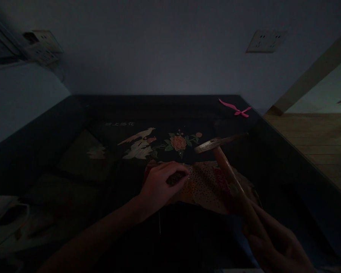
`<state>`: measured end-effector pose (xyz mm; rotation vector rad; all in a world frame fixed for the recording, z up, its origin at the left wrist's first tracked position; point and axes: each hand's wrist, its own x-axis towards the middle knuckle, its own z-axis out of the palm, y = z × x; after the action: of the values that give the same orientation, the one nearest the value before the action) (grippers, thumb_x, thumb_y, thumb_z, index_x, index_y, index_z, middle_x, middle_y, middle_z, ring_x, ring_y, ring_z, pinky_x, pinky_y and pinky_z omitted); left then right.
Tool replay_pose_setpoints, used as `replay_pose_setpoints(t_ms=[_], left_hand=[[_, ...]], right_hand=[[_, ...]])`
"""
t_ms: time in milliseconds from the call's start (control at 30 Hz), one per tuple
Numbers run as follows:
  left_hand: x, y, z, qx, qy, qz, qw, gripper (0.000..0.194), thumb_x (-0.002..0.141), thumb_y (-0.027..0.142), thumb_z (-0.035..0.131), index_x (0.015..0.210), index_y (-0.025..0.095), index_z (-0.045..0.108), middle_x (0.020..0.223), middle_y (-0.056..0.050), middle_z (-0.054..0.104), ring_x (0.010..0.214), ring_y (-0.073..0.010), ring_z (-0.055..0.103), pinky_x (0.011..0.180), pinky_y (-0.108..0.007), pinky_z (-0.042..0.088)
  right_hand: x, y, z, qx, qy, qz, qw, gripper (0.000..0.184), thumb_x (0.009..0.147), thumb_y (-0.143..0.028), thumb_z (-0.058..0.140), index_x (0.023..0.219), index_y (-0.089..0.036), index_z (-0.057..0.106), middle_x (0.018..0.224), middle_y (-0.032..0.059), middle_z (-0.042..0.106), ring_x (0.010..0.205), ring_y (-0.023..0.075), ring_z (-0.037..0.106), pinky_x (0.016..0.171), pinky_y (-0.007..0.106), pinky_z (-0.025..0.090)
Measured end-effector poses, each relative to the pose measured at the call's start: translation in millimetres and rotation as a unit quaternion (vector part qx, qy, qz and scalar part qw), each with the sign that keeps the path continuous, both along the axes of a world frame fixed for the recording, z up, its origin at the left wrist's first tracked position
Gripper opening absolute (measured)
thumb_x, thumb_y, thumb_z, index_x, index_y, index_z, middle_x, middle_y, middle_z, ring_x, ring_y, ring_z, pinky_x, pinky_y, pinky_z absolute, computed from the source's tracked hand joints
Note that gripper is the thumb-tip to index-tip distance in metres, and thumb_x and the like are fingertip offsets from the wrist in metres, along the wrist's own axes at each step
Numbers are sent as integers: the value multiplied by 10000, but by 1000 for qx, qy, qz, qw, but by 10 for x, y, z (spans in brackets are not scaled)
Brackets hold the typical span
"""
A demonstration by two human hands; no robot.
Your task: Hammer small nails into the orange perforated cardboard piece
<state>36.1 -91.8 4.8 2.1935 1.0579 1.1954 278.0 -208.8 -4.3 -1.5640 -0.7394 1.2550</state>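
My right hand [272, 242] is wrapped round the wooden handle of a hammer [210, 145]. The hammer's metal head is raised, to the right of a painted flower. My left hand [163, 184] is closed in a pinch, thumb and fingertips together, just over a worn brown sheet [206, 185] peppered with small dark holes or dots. Whatever sits between those fingertips is too small and dark to make out. A red patch with marks shows on the sheet beside the hammer handle, and the left hand covers part of the sheet.
Under the sheet is a dark glossy table [165, 110] decorated with a painted bird [140, 136] and flower [178, 143]. A pink ribbon [237, 110] lies at its far right corner. Behind rises a wall with sockets [264, 41]. White items with a cable [10, 206] lie at the left.
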Motion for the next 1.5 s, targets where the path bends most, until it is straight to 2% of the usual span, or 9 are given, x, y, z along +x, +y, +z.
replay_pose_setpoints(t_ms=[100,200,300,467,667,833,1100,1333,1500], left_hand=[[-2,-1,-4,-8,1,-1,1000,63,818,131,621,849,185,633,813,11,702,730,-112,657,694,-203,521],[-1,-1,-12,-6,1,-3,1000,69,819,130,620,857,188,629,819,12,699,739,-114,655,698,-207,516],[3,2,-20,-6,5,-2,1000,69,822,130,609,849,190,628,804,15,696,731,-117,654,686,-212,515],[5,7,-17,4,9,-3,1000,89,807,107,624,845,187,628,797,21,691,723,-107,647,685,-206,510],[4,1,-15,13,27,2,1000,75,824,124,602,842,190,634,812,10,698,750,-121,656,703,-223,518],[7,-4,-22,10,26,4,1000,72,829,131,595,846,192,630,808,8,699,738,-121,656,698,-221,520],[5,-8,-41,47,37,-1,998,83,833,111,599,867,185,616,826,10,690,772,-115,653,723,-213,505],[13,-10,-41,77,45,-1,996,87,835,103,593,870,179,613,843,1,697,789,-123,654,746,-234,505],[13,-18,-40,87,47,-3,995,92,841,95,588,884,173,612,856,-4,695,810,-119,650,762,-225,501]], right_hand=[[15,3,-16,4,4,16,1000,543,621,-457,801,1136,-325,691,777,25,712,612,149,642,502,158,525],[51,12,-43,26,-24,47,998,504,682,-439,758,1163,-311,677,796,35,714,587,150,632,459,168,505],[80,22,-60,26,-50,57,997,536,677,-451,752,1180,-285,672,851,54,709,665,185,659,474,183,518],[76,21,-59,11,-38,44,998,512,667,-485,756,1151,-337,682,808,16,713,633,144,642,516,153,520],[81,25,-78,35,-53,45,997,498,663,-432,762,1139,-304,697,879,54,716,809,229,677,547,206,549],[113,21,-110,47,-76,48,995,488,672,-404,753,1143,-286,698,874,63,722,671,187,662,501,203,531],[55,15,-60,42,-37,33,998,519,656,-417,778,1149,-276,691,780,38,694,646,173,634,504,198,512],[29,-6,-42,19,-16,39,999,514,663,-465,772,1148,-325,677,667,-4,641,501,95,516,389,122,402],[2,0,-1,8,5,18,1000,501,605,-463,814,1082,-344,715,711,1,645,619,121,571,476,121,464]])
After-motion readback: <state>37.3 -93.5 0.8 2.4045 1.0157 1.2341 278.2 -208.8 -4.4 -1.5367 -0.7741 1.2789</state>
